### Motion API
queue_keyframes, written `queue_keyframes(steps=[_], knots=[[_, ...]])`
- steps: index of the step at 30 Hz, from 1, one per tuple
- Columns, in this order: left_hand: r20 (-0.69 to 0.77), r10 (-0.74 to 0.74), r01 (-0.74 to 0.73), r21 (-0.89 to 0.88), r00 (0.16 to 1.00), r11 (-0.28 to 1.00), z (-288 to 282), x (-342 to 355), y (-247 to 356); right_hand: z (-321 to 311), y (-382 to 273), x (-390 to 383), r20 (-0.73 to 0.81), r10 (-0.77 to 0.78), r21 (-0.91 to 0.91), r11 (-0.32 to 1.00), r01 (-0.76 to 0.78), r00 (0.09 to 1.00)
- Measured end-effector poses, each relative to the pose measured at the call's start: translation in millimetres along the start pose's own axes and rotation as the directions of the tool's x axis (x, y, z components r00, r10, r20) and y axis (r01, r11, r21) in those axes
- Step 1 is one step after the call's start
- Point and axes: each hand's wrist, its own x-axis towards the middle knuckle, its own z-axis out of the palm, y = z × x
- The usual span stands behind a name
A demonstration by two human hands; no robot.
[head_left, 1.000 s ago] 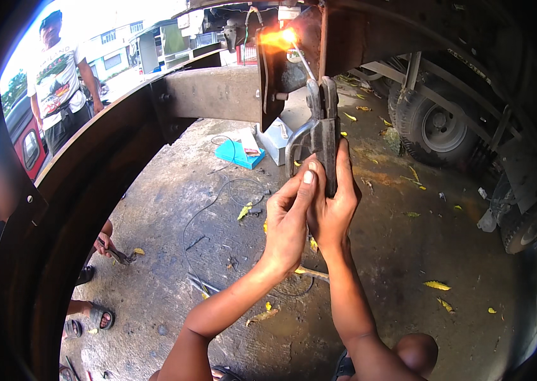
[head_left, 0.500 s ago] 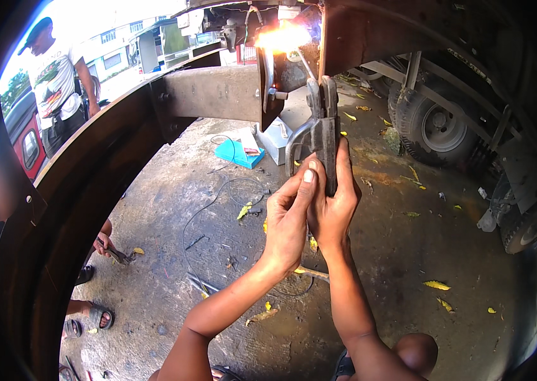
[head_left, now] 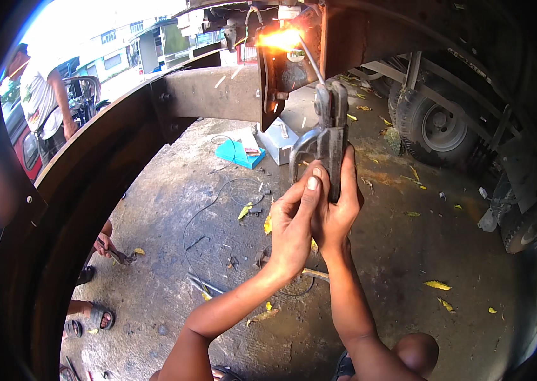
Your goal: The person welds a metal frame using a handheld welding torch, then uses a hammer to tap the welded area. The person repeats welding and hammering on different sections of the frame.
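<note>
Both of my hands are closed around the dark electrode holder (head_left: 333, 143), my left hand (head_left: 290, 232) overlapping my right hand (head_left: 341, 213) on its lower part. A thin grey welding rod (head_left: 311, 63) rises from its jaws to a bright orange-yellow arc (head_left: 278, 39) on a rusty upright steel plate (head_left: 270, 70). A horizontal grey steel beam (head_left: 208, 95) meets that plate from the left, with a bolt beside the joint. The glare hides the rod's tip.
A curved dark steel beam (head_left: 65, 228) spans the left. A standing person (head_left: 46, 105) and another crouching person, whose hand (head_left: 103, 244) grips a tool, are beyond it. A blue box (head_left: 236, 153), metal case (head_left: 275, 140), cable (head_left: 186, 225) and leaves lie on the concrete. Truck wheels (head_left: 440, 130) stand right.
My hands and holder have shifted slightly down and right. The glow has changed shape and brightness, and small sparks now fly around the beam. The standing person has moved left.
</note>
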Motion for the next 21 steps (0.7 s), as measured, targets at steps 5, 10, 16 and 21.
queue_keyframes(steps=[5, 10, 16, 21], knots=[[0.018, -0.049, 0.05, -0.069, 0.999, 0.996, -4.3, 2.6, -3.5, 1.8, 3.0, -0.6, 0.026, 0.023, 0.001, 1.0, -0.024, 0.999], [0.011, -0.068, 0.069, -0.12, 0.998, 0.99, -5.7, 4.0, -5.4, 2.1, -0.3, 2.1, 0.056, 0.017, -0.04, 0.999, -0.015, 0.998], [-0.007, -0.121, 0.118, -0.146, 0.993, 0.982, -5.8, 5.5, -5.2, 2.3, 0.5, 3.6, 0.05, 0.002, -0.075, 0.997, 0.002, 0.999], [-0.019, -0.131, 0.128, -0.125, 0.991, 0.984, -3.7, 3.2, -3.7, 1.6, -1.9, 2.6, 0.066, 0.056, -0.048, 0.997, -0.053, 0.996]])
